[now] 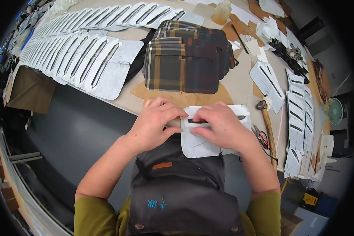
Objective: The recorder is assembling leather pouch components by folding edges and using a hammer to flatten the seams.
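A white-backed fabric panel [198,147] with a dark slot across its upper part lies at the near table edge, in front of me. My left hand [156,122] pinches its left edge between thumb and fingers. Over the slot's middle is my right hand [221,125], its fingers curled at the opening and its thumb pressed on the panel below. Beyond my hands sits a stack of plaid fabric panels [202,74] in dark brown, yellow and maroon, on a tan sheet [220,97]. A dark apron [181,188] covers my front.
Overlapping rows of slotted white panels [118,65] fill the table's left side. To the right are a wooden-handled hammer [268,131], scissors [262,138], one loose slotted panel [269,88] and a further stack [295,114]. A bottle [221,13] and scraps lie at the back.
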A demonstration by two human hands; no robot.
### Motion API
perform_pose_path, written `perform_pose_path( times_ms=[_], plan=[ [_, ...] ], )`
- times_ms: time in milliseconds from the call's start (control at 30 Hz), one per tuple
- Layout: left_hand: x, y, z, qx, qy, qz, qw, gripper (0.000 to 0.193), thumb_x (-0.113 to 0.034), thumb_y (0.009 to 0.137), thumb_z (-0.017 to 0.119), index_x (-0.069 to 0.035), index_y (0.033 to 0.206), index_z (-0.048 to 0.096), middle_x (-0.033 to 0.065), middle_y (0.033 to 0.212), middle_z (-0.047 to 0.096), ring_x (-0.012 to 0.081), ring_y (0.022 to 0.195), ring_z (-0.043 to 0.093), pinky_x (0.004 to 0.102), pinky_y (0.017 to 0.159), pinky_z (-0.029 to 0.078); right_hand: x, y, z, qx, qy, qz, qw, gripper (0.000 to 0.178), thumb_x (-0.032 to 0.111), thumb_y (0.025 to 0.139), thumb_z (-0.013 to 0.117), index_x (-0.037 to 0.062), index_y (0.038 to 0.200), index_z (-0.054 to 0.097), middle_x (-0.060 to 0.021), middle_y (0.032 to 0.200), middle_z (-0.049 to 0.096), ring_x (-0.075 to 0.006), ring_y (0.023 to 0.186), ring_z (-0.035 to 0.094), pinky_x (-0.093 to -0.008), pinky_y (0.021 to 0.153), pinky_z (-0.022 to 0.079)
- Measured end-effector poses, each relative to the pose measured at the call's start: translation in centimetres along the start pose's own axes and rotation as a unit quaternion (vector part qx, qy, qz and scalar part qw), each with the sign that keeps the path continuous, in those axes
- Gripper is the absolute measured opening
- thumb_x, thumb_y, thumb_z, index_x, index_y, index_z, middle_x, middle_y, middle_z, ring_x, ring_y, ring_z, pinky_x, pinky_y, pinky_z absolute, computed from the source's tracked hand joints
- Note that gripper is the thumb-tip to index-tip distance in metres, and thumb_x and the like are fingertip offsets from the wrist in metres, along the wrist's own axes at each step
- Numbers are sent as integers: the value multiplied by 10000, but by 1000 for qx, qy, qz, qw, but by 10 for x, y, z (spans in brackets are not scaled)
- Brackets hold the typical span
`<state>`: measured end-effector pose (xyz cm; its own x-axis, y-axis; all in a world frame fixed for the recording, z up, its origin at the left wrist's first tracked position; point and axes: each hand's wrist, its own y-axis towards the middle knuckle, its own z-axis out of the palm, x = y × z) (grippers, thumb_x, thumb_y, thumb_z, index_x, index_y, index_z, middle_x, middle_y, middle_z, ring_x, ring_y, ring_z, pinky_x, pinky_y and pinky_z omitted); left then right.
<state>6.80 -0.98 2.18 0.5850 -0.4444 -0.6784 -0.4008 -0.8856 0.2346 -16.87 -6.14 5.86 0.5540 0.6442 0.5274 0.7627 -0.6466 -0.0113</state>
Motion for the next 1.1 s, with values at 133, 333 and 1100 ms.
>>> perform_pose_path(
  times_ms=[133, 333, 1100],
  plan=[
    [1, -4, 3, -25, 11, 7, 1000, 401, -106, 750, 830, -140, 1129, 702, 0, 1084, 681, 249, 1124, 574, 411, 968, 408, 2, 9, 9, -26, 26, 1, 999, 132, 131, 795, 793, 80, 830, 676, -71, 814, 679, -296, 803, 632, -399, 823, 444],
    [-1, -1, -2, -32, 46, 19, 998, 427, -129, 764, 834, -109, 1165, 687, 15, 1091, 687, 255, 1130, 577, 421, 967, 420, -13, -3, 24, -98, 111, -17, 989, 123, 125, 785, 814, 93, 793, 696, -35, 775, 661, -259, 773, 612, -379, 802, 425],
    [-5, 43, 4, -42, -363, -248, 897, 312, -5, 986, 562, -43, 1296, 576, 5, 1019, 636, 73, 679, 499, 243, 594, 405, -29, -8, 36, -253, 116, -30, 960, 169, 128, 725, 861, 125, 740, 693, 13, 730, 617, -218, 728, 554, -367, 728, 393]
  ],
)
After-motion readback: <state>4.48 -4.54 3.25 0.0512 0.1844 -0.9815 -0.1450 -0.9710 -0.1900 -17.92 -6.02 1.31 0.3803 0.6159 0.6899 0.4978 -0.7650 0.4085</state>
